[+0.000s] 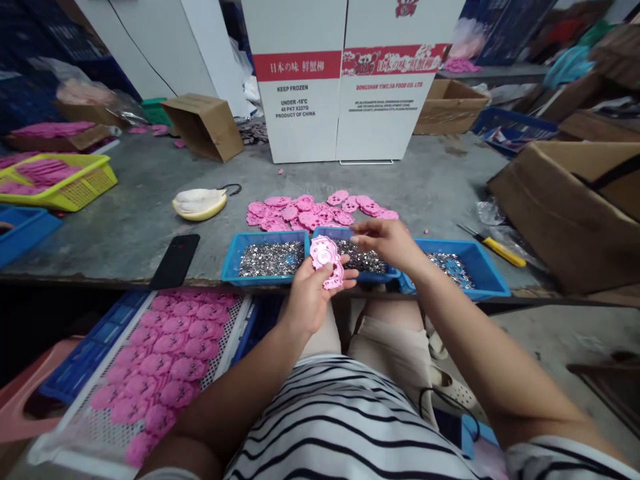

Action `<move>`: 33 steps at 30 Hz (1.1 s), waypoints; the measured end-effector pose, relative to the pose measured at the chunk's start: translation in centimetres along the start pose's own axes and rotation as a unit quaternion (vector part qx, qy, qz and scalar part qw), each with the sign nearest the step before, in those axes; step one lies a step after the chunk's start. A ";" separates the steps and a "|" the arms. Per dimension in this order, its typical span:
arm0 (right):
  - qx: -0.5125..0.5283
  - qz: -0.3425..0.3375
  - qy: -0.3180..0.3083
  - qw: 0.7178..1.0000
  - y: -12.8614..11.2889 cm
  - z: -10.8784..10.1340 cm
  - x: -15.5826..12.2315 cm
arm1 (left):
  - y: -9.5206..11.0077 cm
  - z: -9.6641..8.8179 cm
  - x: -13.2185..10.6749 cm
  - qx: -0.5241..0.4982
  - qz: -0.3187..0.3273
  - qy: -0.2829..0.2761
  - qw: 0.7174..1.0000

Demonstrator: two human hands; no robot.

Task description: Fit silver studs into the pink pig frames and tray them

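My left hand [313,293] grips a pink face-shaped plastic piece [326,257] with cut-outs and raised detail, thumb on its front. My right hand [387,241] hovers over the middle blue tray [395,272] of small shiny metal parts, just right of the pink piece. Its fingertips are drawn together; whatever is between them is too small to make out. On the left stands another blue tray [265,280] of metal parts, and a third blue tray [483,267] lies partly behind my right forearm. Beyond the trays spreads a loose pile of similar pink pieces [307,212].
Left on the table are a black phone [176,261] and a yellow-rimmed dish [200,203]. A yellow-handled tool [503,252] and a cardboard box [565,220] sit right. A white carton [305,137] stands behind. Below left, a white perforated tray [107,437] holds rows of pink pieces.
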State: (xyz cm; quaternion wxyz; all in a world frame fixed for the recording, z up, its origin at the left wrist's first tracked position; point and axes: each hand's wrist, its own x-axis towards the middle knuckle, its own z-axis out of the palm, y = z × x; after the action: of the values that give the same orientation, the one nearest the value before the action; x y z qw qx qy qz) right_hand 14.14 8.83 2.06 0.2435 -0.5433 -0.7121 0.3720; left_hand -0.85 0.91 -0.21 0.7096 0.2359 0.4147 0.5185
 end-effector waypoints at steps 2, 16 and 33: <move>-0.264 0.016 0.010 0.964 0.5 -0.4 0.4 | 0.1 -0.3 -0.2 0.004 0.014 0.021 1.000; -0.215 -0.008 0.025 0.976 3.5 0.5 0.7 | 0.0 -1.5 -0.1 0.020 0.015 0.062 0.998; 0.074 -0.287 0.162 0.941 2.1 4.4 -6.2 | -0.9 0.7 -0.1 0.044 0.059 0.052 0.996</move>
State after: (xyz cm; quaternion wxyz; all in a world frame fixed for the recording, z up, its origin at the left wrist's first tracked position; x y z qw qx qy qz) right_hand 13.87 2.02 -1.90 0.4917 -0.3491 -0.7593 0.2448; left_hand 0.23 0.56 -0.48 0.6440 0.2643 0.4587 0.5523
